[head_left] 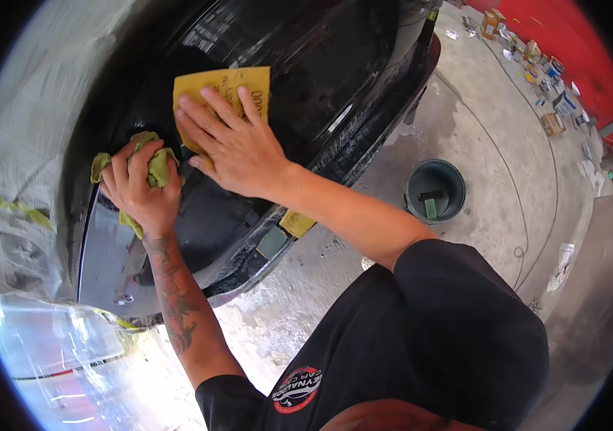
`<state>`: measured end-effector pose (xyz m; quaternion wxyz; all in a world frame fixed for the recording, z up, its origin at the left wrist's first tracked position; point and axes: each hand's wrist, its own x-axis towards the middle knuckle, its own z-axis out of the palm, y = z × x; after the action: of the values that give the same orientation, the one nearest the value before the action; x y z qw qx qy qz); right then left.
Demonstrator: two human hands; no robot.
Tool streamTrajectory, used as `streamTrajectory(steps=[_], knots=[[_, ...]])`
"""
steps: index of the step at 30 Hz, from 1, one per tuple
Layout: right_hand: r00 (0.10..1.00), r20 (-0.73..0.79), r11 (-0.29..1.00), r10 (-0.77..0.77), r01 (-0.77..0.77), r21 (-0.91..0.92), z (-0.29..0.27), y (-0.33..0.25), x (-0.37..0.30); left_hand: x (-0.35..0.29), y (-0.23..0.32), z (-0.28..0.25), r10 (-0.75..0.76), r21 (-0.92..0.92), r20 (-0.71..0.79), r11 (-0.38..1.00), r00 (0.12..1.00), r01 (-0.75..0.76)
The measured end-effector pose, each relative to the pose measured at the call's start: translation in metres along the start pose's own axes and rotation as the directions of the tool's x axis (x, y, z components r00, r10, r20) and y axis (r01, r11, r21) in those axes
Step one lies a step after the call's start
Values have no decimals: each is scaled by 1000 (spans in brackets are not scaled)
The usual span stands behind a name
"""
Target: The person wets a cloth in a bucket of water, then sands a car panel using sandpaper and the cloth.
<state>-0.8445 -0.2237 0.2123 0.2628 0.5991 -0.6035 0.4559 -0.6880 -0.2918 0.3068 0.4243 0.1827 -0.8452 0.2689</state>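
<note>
A glossy black car body panel (306,79) curves across the upper middle of the head view. On it lies a yellow sheet of sandpaper (252,82), partly covered by my right hand (238,147), whose fingers are stretched and slightly spread flat over it. To its left, my left hand (145,183) is closed around a crumpled yellow-green cloth (159,169) resting against the panel. Near my right forearm, a small grey-green block (272,243) and another yellow sheet (297,223) sit on the panel's lower ledge.
A dark green bucket (410,194) stands on the concrete floor (457,129), with a small block-like item inside. A thin cord (511,172) runs over the floor. Cans and boxes (554,122) line a red wall (579,50). Cloudy plastic sheeting (26,129) covers the left side.
</note>
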Motion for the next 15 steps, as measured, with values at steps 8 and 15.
streamTrajectory(steps=[8, 15], knots=[[861, -330, 902, 386, -428, -62, -36, 118, 88, 20, 21, 12, 10, -4, 24, 1000, 1000, -10], [988, -101, 993, 119, -121, -7, -30, 101, 54, 40, 41, 36, 39, -8, 20, 999, 999, -39]])
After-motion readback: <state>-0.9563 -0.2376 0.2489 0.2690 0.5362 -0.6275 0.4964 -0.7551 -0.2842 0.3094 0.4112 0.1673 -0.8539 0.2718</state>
